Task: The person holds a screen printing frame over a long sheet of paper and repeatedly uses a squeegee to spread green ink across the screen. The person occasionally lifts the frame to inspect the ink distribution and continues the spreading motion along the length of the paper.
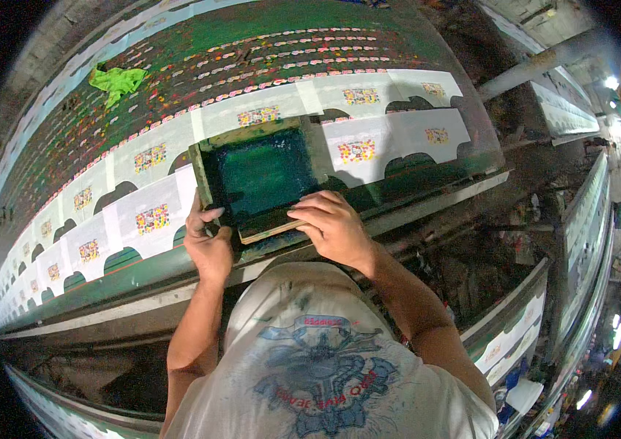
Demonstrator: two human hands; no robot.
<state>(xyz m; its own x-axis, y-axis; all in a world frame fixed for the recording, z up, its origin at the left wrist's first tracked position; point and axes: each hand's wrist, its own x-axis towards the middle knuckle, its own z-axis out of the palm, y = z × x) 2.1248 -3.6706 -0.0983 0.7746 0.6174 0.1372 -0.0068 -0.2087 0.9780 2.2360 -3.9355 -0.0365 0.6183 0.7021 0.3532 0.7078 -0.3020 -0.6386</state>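
A printing screen (257,172) with dark teal ink inside its frame lies tilted over the white cut fabric pieces on a long green table. My left hand (206,238) grips the frame at its lower left corner. My right hand (332,227) has its fingers curled over a wooden squeegee (265,233) along the screen's near edge. White pieces with small multicoloured printed blocks (356,150) run in two rows on either side of the screen, which hides part of them.
The green table (54,293) carries rows of small stickers and a bright green cloth (118,82) at its back left. A rail (435,201) runs along its near edge. A pipe (537,62) stands at the upper right. More long tables (581,241) fill the right side, with lamps beyond.
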